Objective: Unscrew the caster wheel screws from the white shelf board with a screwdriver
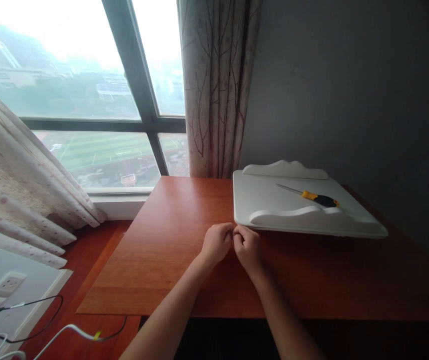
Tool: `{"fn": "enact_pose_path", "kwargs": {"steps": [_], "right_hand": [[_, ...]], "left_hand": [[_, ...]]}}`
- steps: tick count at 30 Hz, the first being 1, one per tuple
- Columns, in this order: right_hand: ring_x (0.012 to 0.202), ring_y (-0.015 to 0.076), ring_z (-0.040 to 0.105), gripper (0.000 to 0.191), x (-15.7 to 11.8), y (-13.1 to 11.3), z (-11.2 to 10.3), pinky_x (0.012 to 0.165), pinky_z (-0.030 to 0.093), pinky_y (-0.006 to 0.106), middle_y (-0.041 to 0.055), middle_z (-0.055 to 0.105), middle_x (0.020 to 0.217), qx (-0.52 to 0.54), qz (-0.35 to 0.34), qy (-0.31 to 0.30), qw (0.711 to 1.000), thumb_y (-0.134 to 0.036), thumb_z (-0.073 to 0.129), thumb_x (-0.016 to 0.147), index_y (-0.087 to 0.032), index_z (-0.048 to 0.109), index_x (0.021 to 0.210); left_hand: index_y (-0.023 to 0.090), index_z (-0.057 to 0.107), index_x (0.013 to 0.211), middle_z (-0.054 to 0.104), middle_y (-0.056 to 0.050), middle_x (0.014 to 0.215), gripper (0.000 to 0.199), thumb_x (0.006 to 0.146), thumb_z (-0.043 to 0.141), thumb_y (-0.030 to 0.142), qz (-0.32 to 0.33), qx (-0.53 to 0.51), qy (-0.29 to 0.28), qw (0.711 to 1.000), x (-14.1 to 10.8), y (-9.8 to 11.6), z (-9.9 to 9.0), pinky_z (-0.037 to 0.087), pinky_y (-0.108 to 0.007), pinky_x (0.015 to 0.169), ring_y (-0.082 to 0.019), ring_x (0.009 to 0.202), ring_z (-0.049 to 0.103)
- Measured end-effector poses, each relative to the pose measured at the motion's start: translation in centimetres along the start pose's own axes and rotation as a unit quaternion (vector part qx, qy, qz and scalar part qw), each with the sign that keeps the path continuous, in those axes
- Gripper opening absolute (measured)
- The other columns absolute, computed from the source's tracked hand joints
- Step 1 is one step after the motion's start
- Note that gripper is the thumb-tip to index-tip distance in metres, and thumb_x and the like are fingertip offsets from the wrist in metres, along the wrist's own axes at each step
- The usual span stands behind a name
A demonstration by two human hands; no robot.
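Note:
My left hand (218, 243) and my right hand (247, 247) meet over the wooden table, near the front left corner of a white board. Both are closed with fingers curled in, and whatever they may hold between them is hidden. The white board (278, 197) lies flat on the table and carries two raised wavy edge pieces, one along the far side (285, 170) and one along the near side (312, 215). A screwdriver (314, 198) with a yellow and black handle rests on the board, its shaft pointing left.
The reddish wooden table (154, 250) ends at the left above a red wood floor (86, 255). Beyond it stand a window (86, 125) and curtains (214, 90). Cables (67, 327) and a wall socket (10, 283) are at lower left. A grey wall (342, 90) rises behind the board.

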State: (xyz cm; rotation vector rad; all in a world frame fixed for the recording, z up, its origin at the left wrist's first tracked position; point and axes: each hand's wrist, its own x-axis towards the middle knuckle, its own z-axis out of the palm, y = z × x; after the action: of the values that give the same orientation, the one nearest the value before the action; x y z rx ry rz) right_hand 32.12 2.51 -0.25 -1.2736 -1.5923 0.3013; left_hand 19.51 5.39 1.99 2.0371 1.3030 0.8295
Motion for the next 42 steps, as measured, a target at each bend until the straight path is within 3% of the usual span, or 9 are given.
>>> {"fn": "enact_pose_path", "kwargs": {"steps": [42], "right_hand": [[0.059, 0.0152, 0.047, 0.021, -0.02, 0.05, 0.08, 0.061, 0.032, 0.028, -0.0007, 0.052, 0.062, 0.000, 0.002, -0.006, 1.000, -0.014, 0.041, 0.081, -0.023, 0.045, 0.063]], "left_hand": [[0.018, 0.049, 0.059, 0.050, 0.000, 0.059, 0.022, 0.079, 0.044, 0.009, 0.018, 0.011, 0.001, 1.000, -0.13, 0.20, -0.22, 0.025, -0.027, 0.060, -0.014, 0.059, 0.040]]}}
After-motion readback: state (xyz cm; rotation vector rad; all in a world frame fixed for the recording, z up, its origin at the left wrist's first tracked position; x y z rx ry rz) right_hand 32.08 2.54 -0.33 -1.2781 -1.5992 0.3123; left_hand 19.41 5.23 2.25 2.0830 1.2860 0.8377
